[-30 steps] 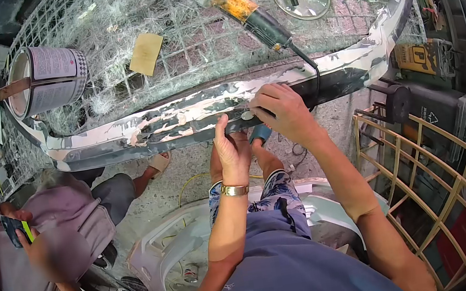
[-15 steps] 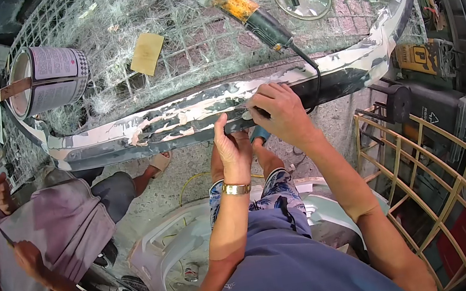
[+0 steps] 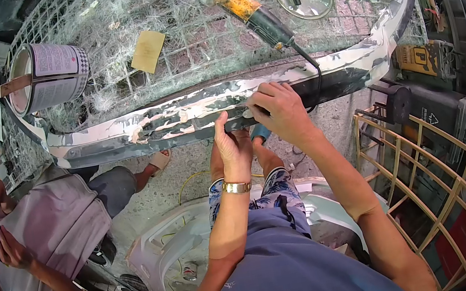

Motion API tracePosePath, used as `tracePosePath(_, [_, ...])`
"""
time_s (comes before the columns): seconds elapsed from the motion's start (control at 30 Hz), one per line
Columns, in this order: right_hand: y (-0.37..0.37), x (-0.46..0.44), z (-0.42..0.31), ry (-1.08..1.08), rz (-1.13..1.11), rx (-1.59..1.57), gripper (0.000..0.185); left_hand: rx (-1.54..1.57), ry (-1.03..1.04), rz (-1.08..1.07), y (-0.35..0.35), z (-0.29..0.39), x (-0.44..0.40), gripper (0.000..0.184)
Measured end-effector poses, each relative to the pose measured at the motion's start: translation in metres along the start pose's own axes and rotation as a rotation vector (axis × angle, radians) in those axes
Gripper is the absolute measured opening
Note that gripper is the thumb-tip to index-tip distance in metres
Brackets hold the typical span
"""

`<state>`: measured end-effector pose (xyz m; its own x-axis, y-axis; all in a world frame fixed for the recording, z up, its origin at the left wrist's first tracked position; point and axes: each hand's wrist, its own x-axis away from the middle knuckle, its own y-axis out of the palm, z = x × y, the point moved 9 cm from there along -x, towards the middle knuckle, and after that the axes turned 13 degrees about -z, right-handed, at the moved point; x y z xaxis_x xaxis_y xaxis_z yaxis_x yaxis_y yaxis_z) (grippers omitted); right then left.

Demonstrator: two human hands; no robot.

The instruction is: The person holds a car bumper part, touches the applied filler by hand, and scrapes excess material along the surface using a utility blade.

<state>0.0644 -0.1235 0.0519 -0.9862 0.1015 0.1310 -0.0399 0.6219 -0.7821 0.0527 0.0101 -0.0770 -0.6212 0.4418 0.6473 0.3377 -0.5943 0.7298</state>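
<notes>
A long curved dark bumper-like part [image 3: 116,133] with pale filler patches lies along the near edge of the mesh-topped bench. My left hand [image 3: 234,148], wearing a gold watch, is at its lower edge with the thumb pointing up; the other fingers are hidden beneath or behind. My right hand [image 3: 279,108] rests over the middle of the part with its fingers curled down. What its fingertips hold, if anything, is too hidden to name. A small pale round spot shows between the two hands.
On the mesh bench [image 3: 181,39] are an orange grinder [image 3: 239,3] with its cord, a filler can [image 3: 51,75], yellow sandpaper [image 3: 148,51] and a round clear lid [image 3: 314,1]. A co-worker [image 3: 47,233] is at left. A wooden lattice [image 3: 432,188] stands at right.
My right hand has shifted very slightly left along the part, while my left hand stays nearly still. The co-worker's hands have moved, now both on dark objects at far left.
</notes>
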Motion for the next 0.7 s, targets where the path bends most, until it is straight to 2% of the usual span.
tracePosePath(0.7, [0.0023,-0.0013,0.0016,0.018,-0.062,-0.022,0.008,0.014,-0.013,0.02,0.0001,-0.001,0.0008,0.031])
